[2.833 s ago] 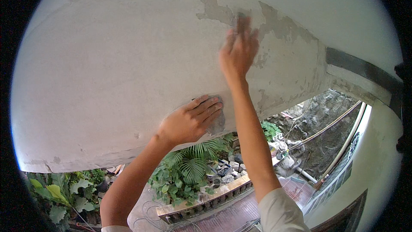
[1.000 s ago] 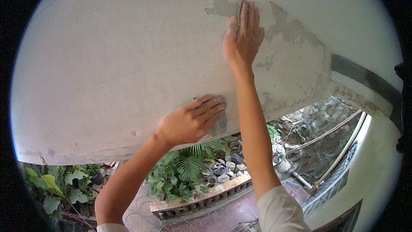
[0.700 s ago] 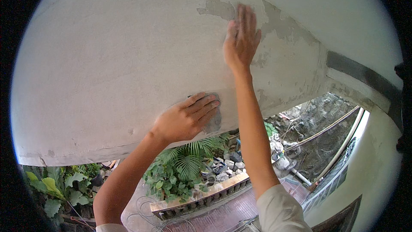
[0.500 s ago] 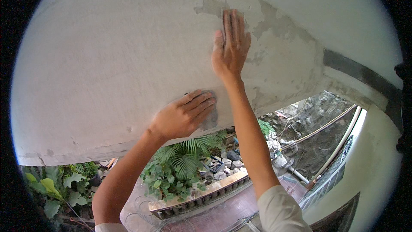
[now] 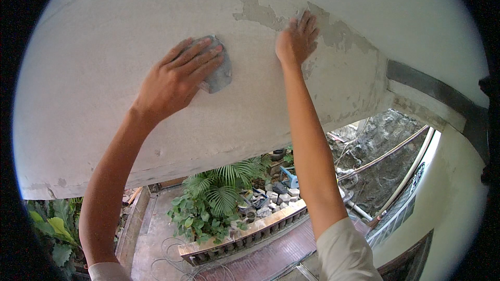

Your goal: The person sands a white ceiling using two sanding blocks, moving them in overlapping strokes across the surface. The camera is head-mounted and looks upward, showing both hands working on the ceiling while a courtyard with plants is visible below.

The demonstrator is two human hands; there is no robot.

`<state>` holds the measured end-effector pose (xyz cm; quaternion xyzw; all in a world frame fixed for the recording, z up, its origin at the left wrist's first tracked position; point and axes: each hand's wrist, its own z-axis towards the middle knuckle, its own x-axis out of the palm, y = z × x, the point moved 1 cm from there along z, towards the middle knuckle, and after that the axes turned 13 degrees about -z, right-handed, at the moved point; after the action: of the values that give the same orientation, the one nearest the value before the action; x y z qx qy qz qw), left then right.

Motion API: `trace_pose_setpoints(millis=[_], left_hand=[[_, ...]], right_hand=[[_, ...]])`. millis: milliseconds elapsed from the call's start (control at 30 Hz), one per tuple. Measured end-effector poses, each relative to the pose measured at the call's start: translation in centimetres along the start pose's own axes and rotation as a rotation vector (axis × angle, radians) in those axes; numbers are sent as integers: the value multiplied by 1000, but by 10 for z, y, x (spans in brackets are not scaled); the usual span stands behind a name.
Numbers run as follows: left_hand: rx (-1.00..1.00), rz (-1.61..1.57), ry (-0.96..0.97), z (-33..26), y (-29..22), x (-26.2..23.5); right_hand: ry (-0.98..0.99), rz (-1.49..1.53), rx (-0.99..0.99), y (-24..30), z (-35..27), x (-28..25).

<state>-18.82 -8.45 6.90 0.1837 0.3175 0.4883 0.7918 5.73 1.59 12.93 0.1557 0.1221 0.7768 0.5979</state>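
My left hand (image 5: 177, 75) presses a dark grey sheet of sandpaper (image 5: 221, 73) flat against the pale plastered surface (image 5: 104, 83). Its fingers lie over the sheet, whose right and lower edges stick out past them. Farther right and higher up, my right hand (image 5: 298, 39) rests on the same surface, fingers stretched and a little apart. It is slightly blurred, and whatever may be under its palm is hidden. Bare darker grey patches (image 5: 255, 5) show through the coating around the right fingertips.
A dark grey band (image 5: 432, 83) crosses the right end of the surface. Below lie leafy plants (image 5: 224, 192), a low balustrade (image 5: 245, 234), broken blocks (image 5: 281, 192), a blue plastic item (image 5: 289, 177) and loose cable (image 5: 177, 255). Pipes (image 5: 388, 153) run along the right.
My left hand has moved up and left with the sandpaper, from near the lower edge to higher on the surface. My right hand has shifted slightly right, its fingers now tilted rightward.
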Motion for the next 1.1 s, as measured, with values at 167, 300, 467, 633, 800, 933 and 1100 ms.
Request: trace_pose_setpoints(millis=[167,300,467,633,800,933,1100], left_hand=[[32,-15,38,0,-5,-8],[32,0,50,-1,-6,-11],[52,-52,29,-2,-3,-5],[39,-15,40,-3,-4,-6],[58,-18,35,-2,-5,-10],[38,-18,36,-3,-5,-9],[10,-29,45,-6,-3,-6]], right_hand=[[1,98,-475,15,13,14],[18,21,-229,17,12,-8],[-96,30,-515,46,-16,-15],[6,80,-606,45,-24,-5],[-54,67,-231,21,-19,-15],[16,-43,-356,9,-46,-20],[-63,72,-96,-27,-49,-23]])
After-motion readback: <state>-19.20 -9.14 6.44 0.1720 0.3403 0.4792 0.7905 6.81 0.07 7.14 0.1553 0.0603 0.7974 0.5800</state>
